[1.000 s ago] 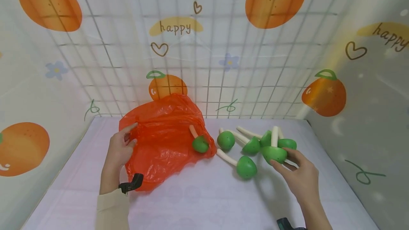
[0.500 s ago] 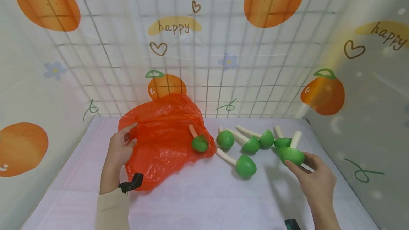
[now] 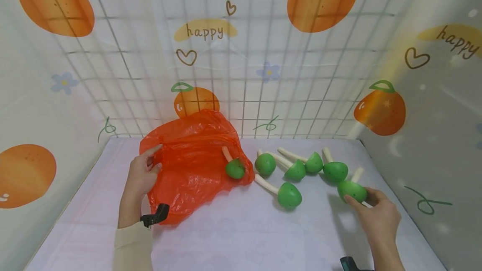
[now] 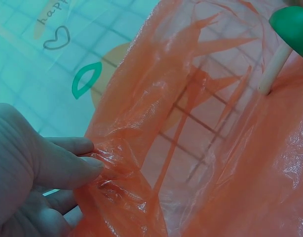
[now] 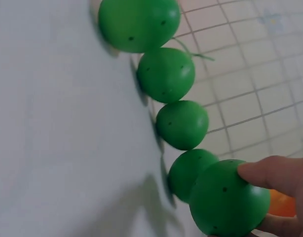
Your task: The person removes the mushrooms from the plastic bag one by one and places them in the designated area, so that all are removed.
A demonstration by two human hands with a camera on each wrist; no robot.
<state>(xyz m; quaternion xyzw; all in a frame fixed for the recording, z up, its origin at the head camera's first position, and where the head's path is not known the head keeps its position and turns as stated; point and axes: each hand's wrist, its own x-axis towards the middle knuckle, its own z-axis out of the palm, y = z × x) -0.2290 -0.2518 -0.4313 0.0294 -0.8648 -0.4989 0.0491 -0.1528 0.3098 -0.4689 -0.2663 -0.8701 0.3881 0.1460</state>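
Observation:
My left hand (image 3: pixel 142 175) pinches the left edge of a red plastic bag (image 3: pixel 192 179), its thin film bunched between thumb and finger in the left wrist view. A toy mushroom (image 3: pixel 235 169) with a green cap lies at the bag's right side, its stem tinted orange through the film. At the right of the table, my right hand (image 3: pixel 380 216) grips another green-capped mushroom (image 3: pixel 352 191) by the cap, thumb in front, pale stem pointing up and back. In the right wrist view, the thumb presses on that round dotted cap (image 5: pixel 229 200).
Several more green-capped mushrooms lie between bag and right hand: one (image 3: pixel 289 195) nearest the front, others (image 3: pixel 265 164) in a loose row behind, and one (image 3: pixel 335 172) close beside the held one. A grid-backed wall (image 3: pixel 301 108) with orange prints rises behind the white table (image 3: pixel 233 237).
My right hand has carried its mushroom right and toward the front, uncovering the mushroom behind it, whose cap has tipped toward the front. My left hand and the bag stay in place.

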